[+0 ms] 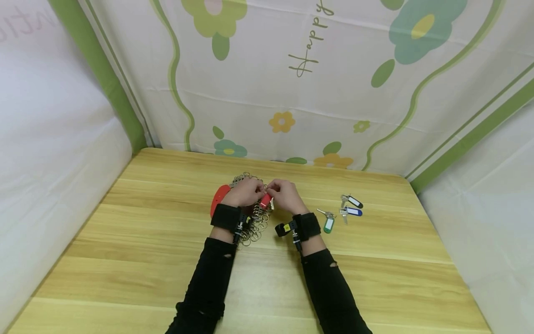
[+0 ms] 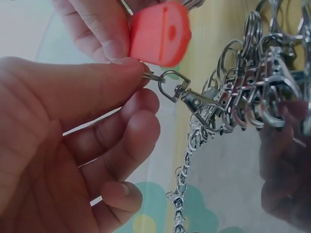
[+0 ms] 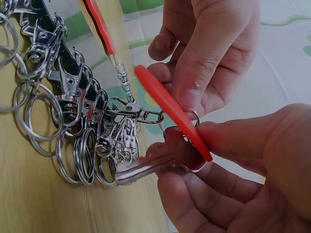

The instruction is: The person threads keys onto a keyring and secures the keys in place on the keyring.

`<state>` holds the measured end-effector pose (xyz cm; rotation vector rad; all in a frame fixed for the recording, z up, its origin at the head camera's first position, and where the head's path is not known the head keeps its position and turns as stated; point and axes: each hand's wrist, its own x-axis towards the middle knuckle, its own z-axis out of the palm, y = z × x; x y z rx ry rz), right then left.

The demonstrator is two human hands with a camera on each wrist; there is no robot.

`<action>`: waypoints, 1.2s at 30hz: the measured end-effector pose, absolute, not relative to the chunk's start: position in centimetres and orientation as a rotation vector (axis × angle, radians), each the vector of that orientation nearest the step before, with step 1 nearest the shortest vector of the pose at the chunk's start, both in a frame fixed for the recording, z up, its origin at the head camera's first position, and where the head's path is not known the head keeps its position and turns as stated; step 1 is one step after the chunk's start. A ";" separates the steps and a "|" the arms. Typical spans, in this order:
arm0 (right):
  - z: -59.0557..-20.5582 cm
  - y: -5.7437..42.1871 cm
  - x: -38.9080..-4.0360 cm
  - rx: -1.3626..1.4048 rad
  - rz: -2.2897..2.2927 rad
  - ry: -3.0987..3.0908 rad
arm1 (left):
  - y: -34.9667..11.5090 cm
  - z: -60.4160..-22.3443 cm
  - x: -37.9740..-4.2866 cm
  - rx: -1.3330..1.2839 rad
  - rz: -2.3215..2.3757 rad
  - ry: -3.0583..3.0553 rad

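Tabletop: I see yellowish wood, grain running side to side.
Back curtain: white cloth with printed flowers and "Happy" lettering.
Side curtains: white, green bands at the corners.
Light: I get soft, even brightness.

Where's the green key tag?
In the head view, the green key tag lies on the table, right of the right hand and left of the blue tag.

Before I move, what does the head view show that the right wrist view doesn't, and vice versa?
Only the head view: the green key tag, blue key tag and black key tag, lying off to the right.
Only the right wrist view: clear detail of the swivel clasp beside the red tag.
Both: left hand, right hand, red tag, its key, metal rings.
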<state>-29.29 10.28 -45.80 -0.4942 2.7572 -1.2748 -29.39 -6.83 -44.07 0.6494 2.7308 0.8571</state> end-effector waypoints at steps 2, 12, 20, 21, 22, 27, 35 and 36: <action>-45.8 10.3 -29.3 -0.502 -1.265 2.757 | -6.8 -44.1 -29.3 0.647 0.849 2.737; -45.7 10.2 -29.2 -0.537 -1.249 2.747 | -6.7 -44.1 -29.4 0.643 0.871 2.739; -45.8 10.1 -29.3 -0.458 -1.288 2.737 | -6.8 -44.2 -29.4 0.640 0.910 2.712; -45.8 10.1 -29.3 -0.449 -1.292 2.736 | -6.8 -44.2 -29.4 0.642 0.904 2.712; -45.8 10.1 -29.3 -0.442 -1.296 2.736 | -6.8 -44.2 -29.4 0.644 0.898 2.714; -45.6 10.1 -29.2 -0.431 -1.297 2.735 | -6.8 -44.2 -29.5 0.658 0.884 2.721; -45.7 10.1 -29.2 -0.458 -1.280 2.737 | -6.7 -44.1 -29.3 0.635 0.872 2.737; -45.7 10.1 -29.2 -0.461 -1.284 2.733 | -6.7 -44.0 -29.3 0.629 0.877 2.738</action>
